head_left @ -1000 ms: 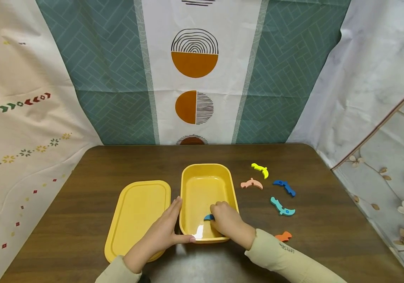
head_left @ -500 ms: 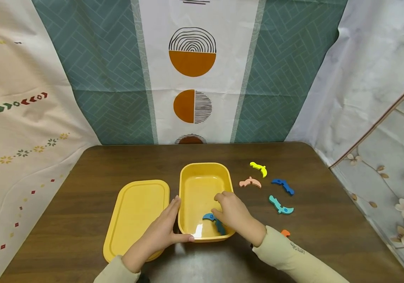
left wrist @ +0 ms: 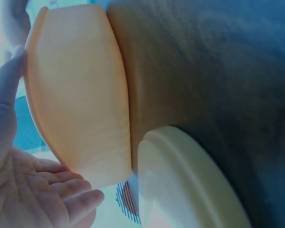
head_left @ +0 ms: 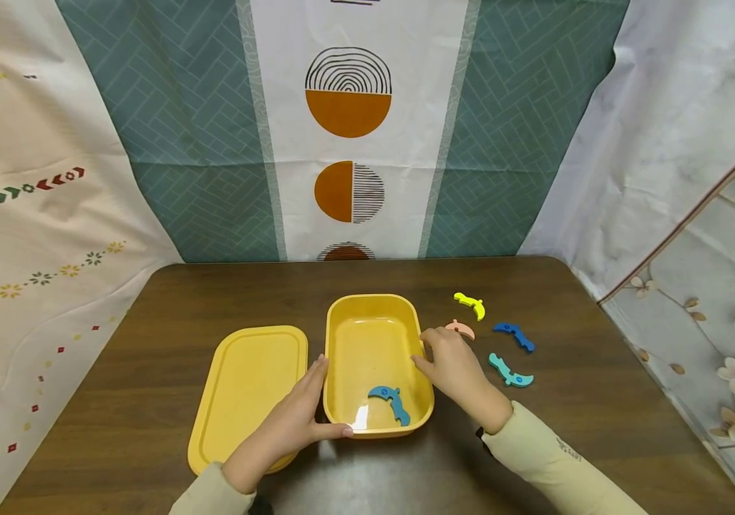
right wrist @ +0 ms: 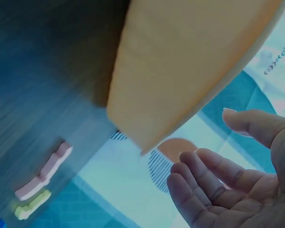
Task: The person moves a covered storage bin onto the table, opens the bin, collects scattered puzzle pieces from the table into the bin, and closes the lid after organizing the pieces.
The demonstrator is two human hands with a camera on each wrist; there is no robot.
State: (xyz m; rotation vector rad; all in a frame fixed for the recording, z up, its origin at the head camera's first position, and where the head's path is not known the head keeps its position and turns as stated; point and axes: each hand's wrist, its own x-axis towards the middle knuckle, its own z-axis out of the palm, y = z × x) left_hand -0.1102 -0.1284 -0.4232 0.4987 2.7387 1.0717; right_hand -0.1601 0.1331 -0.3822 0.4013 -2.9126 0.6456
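A yellow plastic box (head_left: 373,357) sits mid-table, a small blue toy knife (head_left: 396,404) with a curved blade lying on its floor. My left hand (head_left: 296,418) rests at the box's near left corner, thumb on the front rim and fairly straight fingers along the left side. In the left wrist view those fingers (left wrist: 52,183) touch the box wall (left wrist: 80,90). Just above the box's right rim is my right hand (head_left: 460,372), holding nothing. The right wrist view shows its fingers (right wrist: 199,180) loosely bent and apart from the box (right wrist: 185,61).
Left of the box lies a yellow lid (head_left: 247,390). On the right are more small curved toy knives: yellow (head_left: 470,305), pink (head_left: 462,329) partly behind my right hand, dark blue (head_left: 515,336) and turquoise (head_left: 510,372). Patterned cloths hang behind the table.
My right hand has let go of the blue toy knife in the box and moved right, out over the rim. The orange piece is now hidden by the right arm. My left hand has stayed put.
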